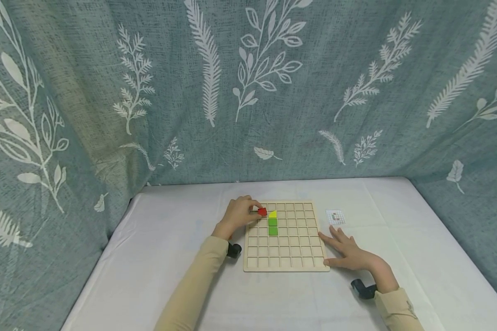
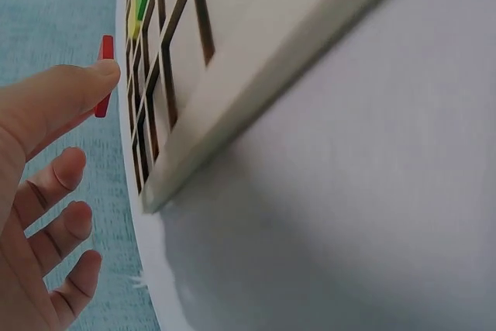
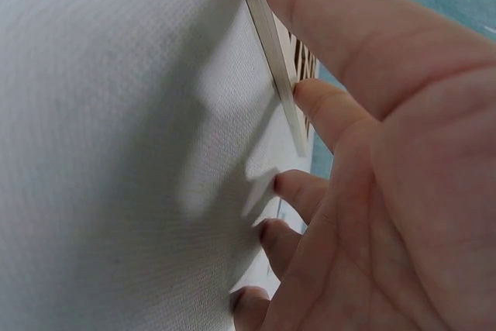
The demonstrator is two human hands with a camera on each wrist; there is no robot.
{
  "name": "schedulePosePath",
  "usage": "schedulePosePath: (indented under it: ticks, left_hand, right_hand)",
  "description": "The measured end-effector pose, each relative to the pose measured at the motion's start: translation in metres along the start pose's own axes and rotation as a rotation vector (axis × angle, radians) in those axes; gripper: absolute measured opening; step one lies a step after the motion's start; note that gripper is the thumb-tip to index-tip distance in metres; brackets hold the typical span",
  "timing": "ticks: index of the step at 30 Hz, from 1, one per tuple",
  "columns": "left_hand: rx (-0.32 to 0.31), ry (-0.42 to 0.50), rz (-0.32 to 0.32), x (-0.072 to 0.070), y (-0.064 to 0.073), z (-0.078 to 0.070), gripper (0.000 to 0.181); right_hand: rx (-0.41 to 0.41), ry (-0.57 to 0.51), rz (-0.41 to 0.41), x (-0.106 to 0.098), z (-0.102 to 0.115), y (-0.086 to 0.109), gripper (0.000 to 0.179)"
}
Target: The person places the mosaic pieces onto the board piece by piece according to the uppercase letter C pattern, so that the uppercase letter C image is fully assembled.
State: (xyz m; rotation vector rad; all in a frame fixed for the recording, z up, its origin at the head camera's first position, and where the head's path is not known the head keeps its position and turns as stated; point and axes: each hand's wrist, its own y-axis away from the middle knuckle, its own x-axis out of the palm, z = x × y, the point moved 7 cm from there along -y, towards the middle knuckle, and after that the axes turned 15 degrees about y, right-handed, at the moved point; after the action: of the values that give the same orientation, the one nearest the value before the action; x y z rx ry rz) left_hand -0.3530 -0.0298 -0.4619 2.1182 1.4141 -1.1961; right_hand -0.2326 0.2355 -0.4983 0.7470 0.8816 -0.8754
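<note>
Between thumb and forefinger my left hand (image 1: 239, 213) pinches a flat red tile (image 1: 262, 212) over the upper left of a wooden grid board (image 1: 286, 267). In the left wrist view the red tile (image 2: 105, 75) stands on edge in the pinch, the other fingers loosely bent. Two green tiles (image 1: 273, 226) fill neighbouring cells of one column, and a yellow piece (image 1: 273, 214) with a slanted edge sits just above them. At the board's right edge my right hand (image 1: 348, 253) is spread out, thumb and forefinger touching the rim (image 3: 267, 40).
A small white card (image 1: 335, 217) printed with a grid pattern lies right of the board, beyond my right hand. White cloth (image 1: 182, 220) covers the table. A blue-green curtain (image 1: 273, 92) with white leaf prints hangs behind it and at both sides.
</note>
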Motion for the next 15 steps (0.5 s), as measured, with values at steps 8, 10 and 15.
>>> schedulePosePath:
  ticks: [8, 10, 15]
  left_hand:
    - [0.033, 0.015, 0.038, 0.013, -0.005, -0.01, 0.023]
    - [0.048, 0.004, 0.047, 0.017, -0.007, -0.012, 0.023]
    - [0.061, -0.006, 0.056, 0.024, -0.011, -0.015, 0.022]
  right_hand:
    - [0.001, 0.001, 0.007, 0.001, -0.002, 0.0, 0.076]
    - [0.005, 0.003, 0.007, 0.002, -0.002, 0.0, 0.076]
    - [0.007, 0.004, 0.011, 0.003, -0.003, -0.001, 0.077]
